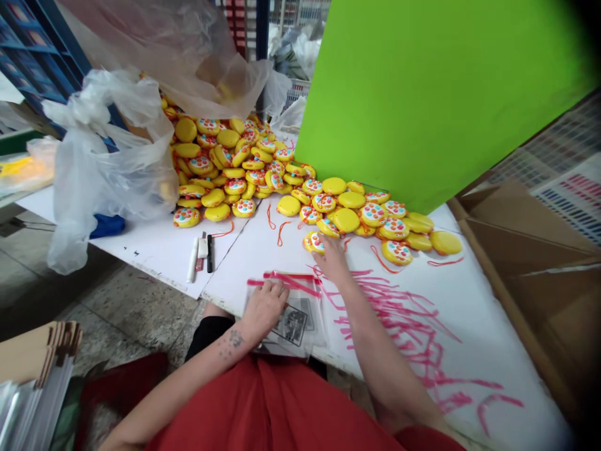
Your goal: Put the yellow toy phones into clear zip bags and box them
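Red shirt (263, 401): nearest the head camera, up against the near edge of the surface.
Surface: white table (263, 257), a seam running across it left of the hands.
Left hand (267, 308): at the near edge, flat-ish over the clear bags, fingers bent and close together. Can't tell if it pinches any of them.
Clear bags (317, 307): small pile by the near edge, pink-red bands along their tops, dark print on the front. Left hand covers part.
Right hand (332, 258): reaching in from the near edge, fingertips on one yellow disc, fingers only slightly spread. Can't tell if it's a firm grip or just contact.
Yellow disc (313, 242): on the surface, between the near edge and the other discs, decorated face up, white with coloured dots.
Main heap (225, 169): same kind of discs, piled toward the far left corner, plastic sheeting (188, 50) above.
Loose run (347, 219): more discs, from the heap toward the right edge, in front of the green panel (422, 94).
Orange loops (280, 235): cords lying among and in front of the discs.
Pink strips (429, 369): scattered between right forearm and right edge.
Pens: white pen (192, 260) and black pen (210, 254), left of the seam by the near edge.
Carton (530, 244): open, beside the right edge.
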Tool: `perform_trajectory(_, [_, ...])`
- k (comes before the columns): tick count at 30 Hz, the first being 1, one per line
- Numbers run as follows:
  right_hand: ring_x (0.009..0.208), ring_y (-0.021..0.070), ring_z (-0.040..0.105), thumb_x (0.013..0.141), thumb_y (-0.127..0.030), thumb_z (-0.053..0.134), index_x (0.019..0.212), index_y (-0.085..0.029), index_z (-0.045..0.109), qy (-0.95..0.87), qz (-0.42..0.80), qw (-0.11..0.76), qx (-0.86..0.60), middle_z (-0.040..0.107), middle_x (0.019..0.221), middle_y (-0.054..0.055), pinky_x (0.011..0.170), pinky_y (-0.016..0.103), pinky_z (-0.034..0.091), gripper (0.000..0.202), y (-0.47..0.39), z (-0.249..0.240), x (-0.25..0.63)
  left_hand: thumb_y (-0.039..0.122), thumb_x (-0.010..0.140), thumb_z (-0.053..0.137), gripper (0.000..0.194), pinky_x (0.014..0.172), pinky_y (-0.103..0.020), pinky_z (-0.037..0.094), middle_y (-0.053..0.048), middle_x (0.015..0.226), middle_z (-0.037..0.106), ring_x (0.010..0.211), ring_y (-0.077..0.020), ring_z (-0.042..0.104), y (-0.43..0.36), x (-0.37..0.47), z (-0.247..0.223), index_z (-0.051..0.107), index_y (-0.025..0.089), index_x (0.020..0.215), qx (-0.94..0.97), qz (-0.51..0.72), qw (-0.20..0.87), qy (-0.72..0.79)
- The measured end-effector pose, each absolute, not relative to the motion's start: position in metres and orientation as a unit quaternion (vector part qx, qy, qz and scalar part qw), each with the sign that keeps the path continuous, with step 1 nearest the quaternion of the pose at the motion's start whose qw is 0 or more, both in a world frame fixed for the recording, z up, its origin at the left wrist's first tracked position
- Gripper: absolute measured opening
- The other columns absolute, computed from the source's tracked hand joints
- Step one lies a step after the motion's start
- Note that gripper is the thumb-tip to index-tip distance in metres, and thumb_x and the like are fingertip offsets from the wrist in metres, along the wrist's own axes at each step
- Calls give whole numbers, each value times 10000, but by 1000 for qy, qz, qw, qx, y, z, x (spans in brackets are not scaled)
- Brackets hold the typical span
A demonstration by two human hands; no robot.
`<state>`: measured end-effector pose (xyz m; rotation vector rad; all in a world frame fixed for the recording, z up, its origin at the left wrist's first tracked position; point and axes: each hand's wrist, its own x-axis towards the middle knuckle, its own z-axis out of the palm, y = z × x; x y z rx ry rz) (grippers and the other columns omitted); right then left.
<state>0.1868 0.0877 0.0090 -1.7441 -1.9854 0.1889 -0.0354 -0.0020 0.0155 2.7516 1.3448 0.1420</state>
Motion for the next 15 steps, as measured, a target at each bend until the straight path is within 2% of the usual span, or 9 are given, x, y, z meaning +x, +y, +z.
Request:
perform_trajectory(2, [1220,310,396,790,-265,528,1300,-130,455,-737,61,181,-649,496,1286,171,1006,469,303,532,89,9,178,265,879,490,291,672,-328,427,-115,1102,553,963,-254,500,0,-34,15,504,183,1157,891,46,35,450])
perform_trajectory(4, [1186,335,412,800,-334,548,1315,-170,449,-733,48,147,-662,501,1272,165,962,482,329,550,85,13,171,285,876,499,250,678,-330,429,-106,1046,551,952,-255,503,3,-30,13,523,193,1107,886,44,30,461])
perform_trajectory(6, [1184,366,396,800,-434,555,1338,-215,427,-726,35,137,-673,462,1312,162,932,511,336,595,80,15,165,305,871,511,206,703,-352,428,-101,1031,544,945,-260,507,7,-26,12,540,199,1045,883,47,21,467])
perform_trajectory(9, [1263,392,295,754,-519,596,1359,-246,392,-748,43,129,-650,355,1404,147,956,539,302,694,80,12,156,312,865,526,186,760,-391,414,-102,1035,540,951,-263,506,12,-20,11,543,195,1008,882,62,1,467])
perform_trajectory(11, [1265,367,308,718,-518,635,1352,-226,392,-760,67,129,-634,383,1376,148,979,511,301,739,83,5,149,309,857,543,197,784,-403,403,-98,1009,548,944,-260,504,15,-17,11,542,186,1011,885,67,-8,461])
perform_trajectory(15, [1160,317,439,677,-428,674,1303,-143,422,-756,82,170,-627,480,1245,171,965,447,362,733,86,-5,137,274,860,535,149,795,-418,392,-103,959,560,918,-258,500,16,-13,11,552,153,945,890,64,-17,451])
